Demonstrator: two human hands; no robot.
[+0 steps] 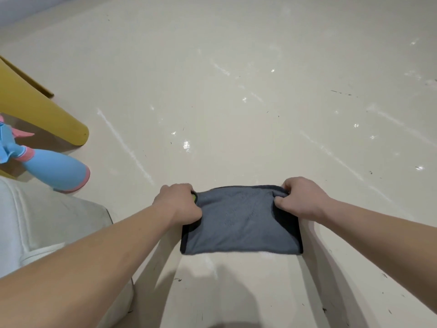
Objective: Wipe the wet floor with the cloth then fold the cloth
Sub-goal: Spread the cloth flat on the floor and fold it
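Observation:
A grey cloth (pixel 238 223) with dark edging lies flat on the cream floor (pixel 212 91), folded into a rectangle. My left hand (pixel 181 202) pinches its far left corner, and a bit of green shows at my fingers. My right hand (pixel 300 198) pinches the far right corner. Both hands rest on the cloth's far edge, with the near edge lying free on the floor. Small shiny wet spots (pixel 186 145) glint on the floor beyond the cloth.
A blue spray bottle with pink trim (pixel 56 171) stands at the left, beside a yellow furniture leg (pixel 47 114). My pale trouser leg (pixel 42 223) fills the lower left. White streaks and dark specks mark the floor.

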